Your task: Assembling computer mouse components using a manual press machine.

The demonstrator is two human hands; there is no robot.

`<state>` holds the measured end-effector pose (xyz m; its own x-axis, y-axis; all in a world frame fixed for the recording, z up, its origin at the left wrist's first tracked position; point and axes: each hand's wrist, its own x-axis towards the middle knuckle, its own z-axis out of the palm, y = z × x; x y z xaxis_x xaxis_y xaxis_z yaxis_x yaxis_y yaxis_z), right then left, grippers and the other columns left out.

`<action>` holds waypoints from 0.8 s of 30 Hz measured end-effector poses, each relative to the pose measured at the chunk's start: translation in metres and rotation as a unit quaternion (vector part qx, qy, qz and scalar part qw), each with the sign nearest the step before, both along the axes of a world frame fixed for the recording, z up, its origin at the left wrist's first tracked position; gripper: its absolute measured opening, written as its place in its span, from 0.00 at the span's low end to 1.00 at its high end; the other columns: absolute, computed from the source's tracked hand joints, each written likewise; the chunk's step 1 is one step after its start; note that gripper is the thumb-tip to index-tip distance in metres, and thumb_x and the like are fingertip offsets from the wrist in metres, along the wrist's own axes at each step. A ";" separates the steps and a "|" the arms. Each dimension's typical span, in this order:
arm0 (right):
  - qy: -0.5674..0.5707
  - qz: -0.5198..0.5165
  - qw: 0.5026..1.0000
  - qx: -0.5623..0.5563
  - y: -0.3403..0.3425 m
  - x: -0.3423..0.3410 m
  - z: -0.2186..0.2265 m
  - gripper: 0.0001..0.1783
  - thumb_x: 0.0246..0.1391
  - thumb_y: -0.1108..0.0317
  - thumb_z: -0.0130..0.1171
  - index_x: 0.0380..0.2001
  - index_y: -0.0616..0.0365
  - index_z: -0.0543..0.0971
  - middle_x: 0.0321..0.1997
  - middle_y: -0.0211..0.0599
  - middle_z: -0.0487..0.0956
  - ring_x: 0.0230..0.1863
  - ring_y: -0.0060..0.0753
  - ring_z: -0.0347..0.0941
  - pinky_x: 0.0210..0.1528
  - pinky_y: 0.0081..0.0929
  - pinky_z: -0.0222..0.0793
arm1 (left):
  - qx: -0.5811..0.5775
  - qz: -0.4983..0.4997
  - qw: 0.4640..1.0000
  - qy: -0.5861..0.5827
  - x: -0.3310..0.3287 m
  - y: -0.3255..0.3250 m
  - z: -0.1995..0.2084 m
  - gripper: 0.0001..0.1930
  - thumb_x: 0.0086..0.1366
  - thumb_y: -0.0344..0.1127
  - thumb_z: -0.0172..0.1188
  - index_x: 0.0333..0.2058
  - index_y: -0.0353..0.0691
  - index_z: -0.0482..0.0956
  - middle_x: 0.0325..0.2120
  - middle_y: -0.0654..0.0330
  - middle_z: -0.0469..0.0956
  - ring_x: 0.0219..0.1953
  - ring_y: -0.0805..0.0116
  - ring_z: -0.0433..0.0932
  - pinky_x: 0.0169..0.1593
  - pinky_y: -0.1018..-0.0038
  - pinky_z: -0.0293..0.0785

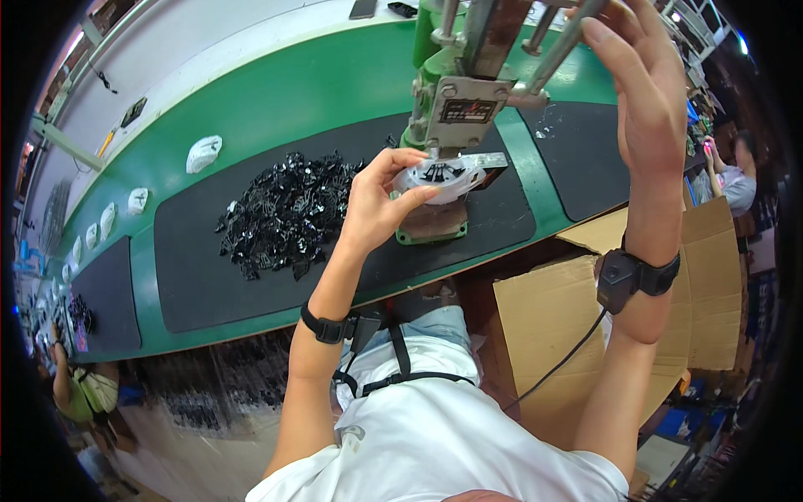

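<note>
My left hand [378, 199] pinches the near left rim of a round, translucent white plastic housing [449, 191] between thumb and fingers. Small black parts show inside the housing. It sits under the ram of a green hand press [468, 110], above the press's base [431, 222]. Raised at the upper right, my right hand [642, 79] is on the press's metal lever [562, 57], with its thumb and fingers closed about the upper end. The frame's upper edge partly cuts off those fingers.
Left of the press, a heap of small black parts [288, 209] lies on a dark mat [196, 276]. Wrapped white pieces [203, 154] line the green table's [276, 79] far left side. An open cardboard box [548, 314] stands by my right arm. Other people work at both sides.
</note>
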<state>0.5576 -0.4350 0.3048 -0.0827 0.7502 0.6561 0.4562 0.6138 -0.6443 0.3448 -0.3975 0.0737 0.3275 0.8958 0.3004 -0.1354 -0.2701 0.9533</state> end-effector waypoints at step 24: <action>-0.045 -0.131 0.972 0.189 -0.060 -0.012 -0.197 0.17 0.49 0.86 0.50 0.34 0.50 0.62 0.52 0.45 0.74 0.63 0.62 0.65 0.66 0.55 0.59 | 0.003 0.015 1.000 -0.011 0.001 -0.004 -0.007 0.19 0.54 0.25 0.71 0.45 0.32 0.76 0.49 0.55 0.77 0.51 0.69 0.76 0.56 0.71 0.72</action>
<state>0.5461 -0.4946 0.1074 0.0081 0.4606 0.8876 0.6726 0.6543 -0.3457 0.3462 -0.4016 0.0667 0.2939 0.9035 0.3119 -0.1485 -0.2791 0.9487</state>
